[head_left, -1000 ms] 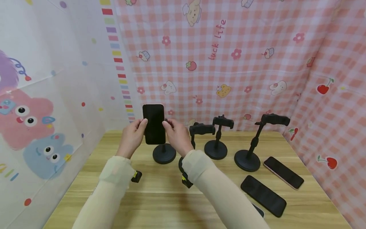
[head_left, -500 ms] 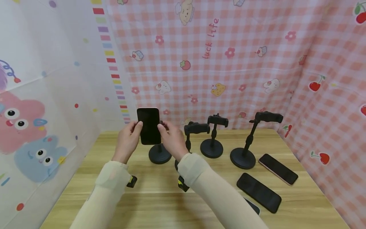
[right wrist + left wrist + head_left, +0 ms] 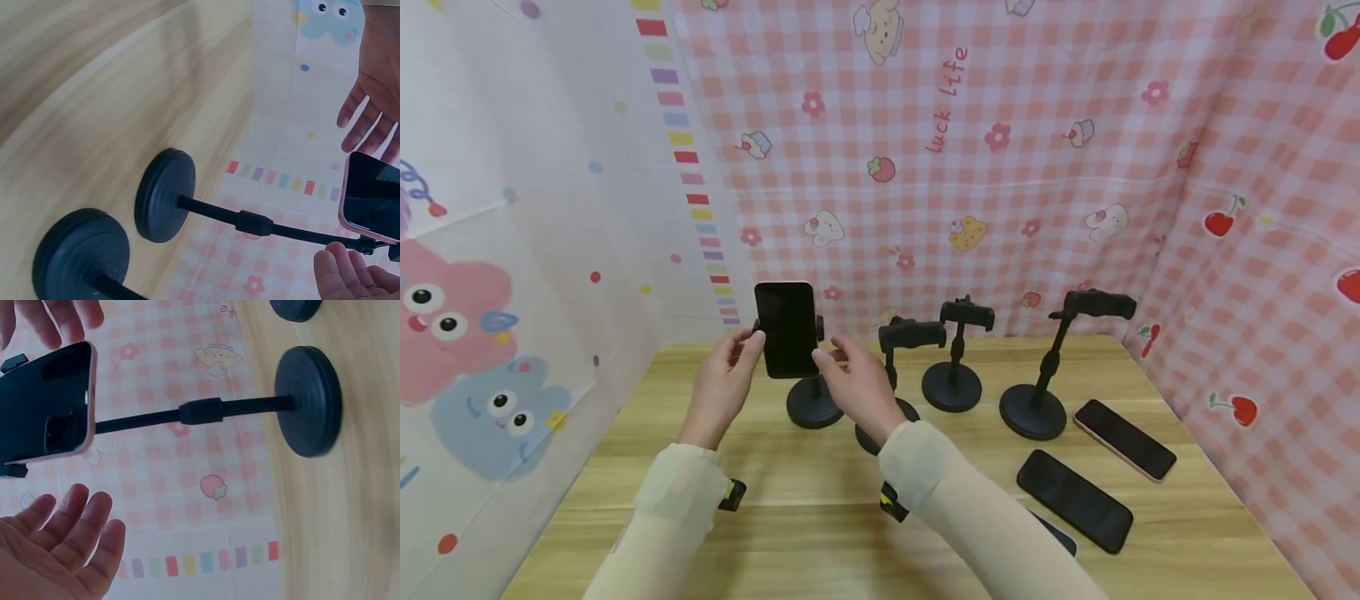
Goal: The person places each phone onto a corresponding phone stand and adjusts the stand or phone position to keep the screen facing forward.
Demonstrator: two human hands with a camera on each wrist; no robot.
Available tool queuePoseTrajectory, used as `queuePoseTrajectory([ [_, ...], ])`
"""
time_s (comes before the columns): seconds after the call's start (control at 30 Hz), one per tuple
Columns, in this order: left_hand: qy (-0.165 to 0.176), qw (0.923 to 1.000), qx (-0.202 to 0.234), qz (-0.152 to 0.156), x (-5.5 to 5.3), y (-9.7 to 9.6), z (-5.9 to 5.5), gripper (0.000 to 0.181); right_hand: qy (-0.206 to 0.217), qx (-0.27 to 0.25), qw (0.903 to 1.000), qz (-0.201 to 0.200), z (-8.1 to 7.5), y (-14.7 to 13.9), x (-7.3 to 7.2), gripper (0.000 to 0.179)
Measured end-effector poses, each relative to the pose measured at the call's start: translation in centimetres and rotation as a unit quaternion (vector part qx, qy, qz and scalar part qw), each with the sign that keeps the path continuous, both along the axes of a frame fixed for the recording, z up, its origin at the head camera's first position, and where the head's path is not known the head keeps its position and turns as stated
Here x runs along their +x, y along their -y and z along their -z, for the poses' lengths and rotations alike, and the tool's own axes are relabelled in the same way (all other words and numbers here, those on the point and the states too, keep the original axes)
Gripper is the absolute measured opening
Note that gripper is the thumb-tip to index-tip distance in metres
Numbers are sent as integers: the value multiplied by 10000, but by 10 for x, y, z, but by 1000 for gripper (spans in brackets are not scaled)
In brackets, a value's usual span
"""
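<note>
- The pink-edged smartphone (image 3: 786, 329) stands upright, its dark screen toward the person, between the black side grips of a clamp (image 3: 820, 327) on a round-based phone stand (image 3: 812, 405).
- The step in hand appears to be the last of seating the phone in that clamp; the next move would call for checking that it sits firm and keeping fingers clear of the screen.
- The left hand (image 3: 722, 387) is beside the phone's left edge, fingers loosely bent and gripping nothing; the thumb is near the screen, contact uncertain.
- The right hand (image 3: 859, 383) is by the lower right edge, fingers relaxed around no object; whether its thumb touches cannot be told.
- Both forearms reach forward over the tabletop (image 3: 805, 542), palms turned inward.
- To the right stand 3 more phone holders: a near holder (image 3: 913, 335), a short holder (image 3: 952, 387) and a tall holder (image 3: 1033, 412).
- Another 3 phones lie flat: a pink-edged handset (image 3: 1124, 440), a black handset (image 3: 1075, 500) and a partly hidden handset (image 3: 1054, 533).
</note>
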State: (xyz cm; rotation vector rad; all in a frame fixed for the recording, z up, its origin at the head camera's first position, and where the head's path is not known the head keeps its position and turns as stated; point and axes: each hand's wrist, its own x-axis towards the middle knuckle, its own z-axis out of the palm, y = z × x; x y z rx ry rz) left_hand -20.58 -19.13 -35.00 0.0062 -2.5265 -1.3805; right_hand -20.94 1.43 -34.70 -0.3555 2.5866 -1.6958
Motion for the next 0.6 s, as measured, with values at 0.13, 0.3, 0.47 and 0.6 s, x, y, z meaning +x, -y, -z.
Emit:
queuePoseTrajectory([
  [0.13, 101, 9998, -192, -20, 8, 8, 6, 72, -51, 157, 9997, -160, 8, -10, 8, 60],
  [0.3, 336, 9987, -375, -36, 18, 18, 16, 74, 28, 305, 9993, -204, 18, -22, 20, 60],
  [0.47, 498, 9964, -689, 6, 26, 24, 25, 74, -2, 326, 9994, -89, 30, -34, 27, 58],
  [0.6, 750, 9898, -1200, 148, 32, 23, 33, 70, -15, 416, 9991, 2, 38, -45, 31, 56],
])
